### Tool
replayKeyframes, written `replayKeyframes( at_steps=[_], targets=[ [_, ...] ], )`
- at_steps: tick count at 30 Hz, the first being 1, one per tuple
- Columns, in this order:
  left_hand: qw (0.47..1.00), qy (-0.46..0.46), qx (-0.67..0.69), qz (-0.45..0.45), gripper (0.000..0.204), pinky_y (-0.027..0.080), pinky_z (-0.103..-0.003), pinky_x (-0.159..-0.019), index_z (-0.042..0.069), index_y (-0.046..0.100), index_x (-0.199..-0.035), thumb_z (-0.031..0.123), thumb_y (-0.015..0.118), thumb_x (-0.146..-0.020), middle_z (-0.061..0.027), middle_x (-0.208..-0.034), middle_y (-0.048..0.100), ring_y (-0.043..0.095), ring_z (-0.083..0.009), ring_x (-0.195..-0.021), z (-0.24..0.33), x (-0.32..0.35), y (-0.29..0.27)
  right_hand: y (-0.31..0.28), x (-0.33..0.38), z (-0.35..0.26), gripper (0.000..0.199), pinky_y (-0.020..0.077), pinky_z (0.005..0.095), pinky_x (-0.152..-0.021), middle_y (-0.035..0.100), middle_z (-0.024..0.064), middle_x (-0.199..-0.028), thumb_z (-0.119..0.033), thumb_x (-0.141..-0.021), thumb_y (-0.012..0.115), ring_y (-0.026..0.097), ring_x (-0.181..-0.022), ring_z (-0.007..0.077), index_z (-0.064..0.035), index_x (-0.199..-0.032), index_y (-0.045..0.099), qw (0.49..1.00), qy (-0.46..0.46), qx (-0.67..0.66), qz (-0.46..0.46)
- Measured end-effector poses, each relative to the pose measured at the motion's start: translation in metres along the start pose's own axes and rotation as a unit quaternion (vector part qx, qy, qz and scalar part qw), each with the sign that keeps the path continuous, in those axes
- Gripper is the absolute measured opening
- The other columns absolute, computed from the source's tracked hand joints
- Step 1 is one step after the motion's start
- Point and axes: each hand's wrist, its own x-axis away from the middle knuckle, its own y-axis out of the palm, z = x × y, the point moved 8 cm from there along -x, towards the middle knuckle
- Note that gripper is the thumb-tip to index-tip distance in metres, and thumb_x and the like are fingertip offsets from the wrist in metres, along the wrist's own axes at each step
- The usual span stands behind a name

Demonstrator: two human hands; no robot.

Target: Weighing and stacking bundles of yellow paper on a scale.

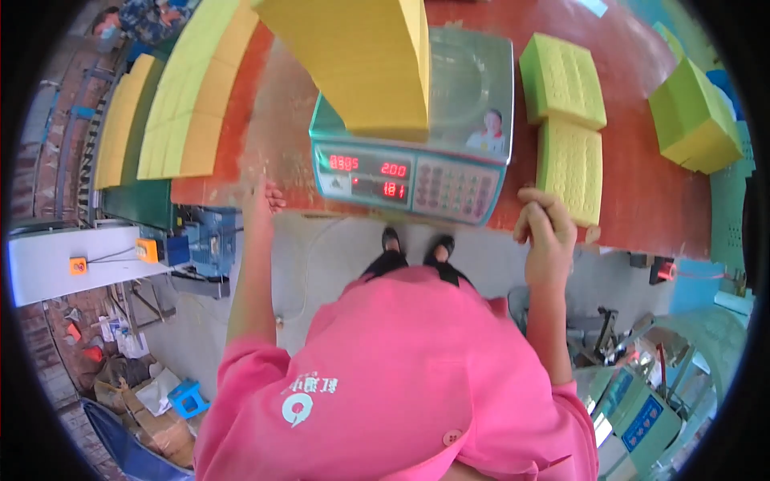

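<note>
On the red table, a digital weighing scale (409,186) with a lit red display and a keypad stands in front of me. A tall yellow stack of paper (365,72) rises on the left part of its pan. My left hand (263,196) is at the table's front edge, left of the scale, its fingers loosely bent and slightly blurred, with nothing seen in them. Right of the scale, my right hand (547,232) hangs by the front edge, fingers half bent and apart, holding nothing. Beside it lies a yellow stack with curved marks (569,170), with a greener stack (563,80) behind it.
Long rows of yellow stacks (196,100) line the left side. A yellow-green block (696,119) stands at the far right of the red table (634,192). Below left are a white machine panel (72,260) with orange switch boxes and a blue stool (188,398).
</note>
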Motion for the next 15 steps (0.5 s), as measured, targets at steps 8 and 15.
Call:
replayKeyframes(
  at_steps=[8,15],
  targets=[
    [0.936,0.058,0.197,-0.287,0.081,0.046,-0.046,-0.097,-0.001,0.040,-0.140,0.064,0.045,-0.093,-0.0202,-0.135,0.053,0.049,-0.0302,-0.127,0.253,0.014,0.099,0.083,-0.069,-0.031,0.034,0.0480,0.0303,-0.090,0.065,0.0106,-0.113,-0.018,-0.101,0.048,0.061,-0.106,0.0162,0.0017,-0.128,0.057,0.989,-0.090,0.015,-0.116],
    [0.907,0.089,-0.012,-0.410,0.067,0.047,-0.036,-0.094,0.008,0.057,-0.131,0.060,0.057,-0.089,-0.0077,-0.126,0.062,0.059,-0.0185,-0.114,0.361,0.020,0.206,0.167,-0.156,-0.042,0.048,0.0356,0.0320,-0.107,0.053,0.0167,-0.139,-0.026,-0.101,0.048,0.048,-0.130,0.0233,0.0013,-0.141,0.044,0.987,-0.132,-0.065,-0.060]
  ],
)
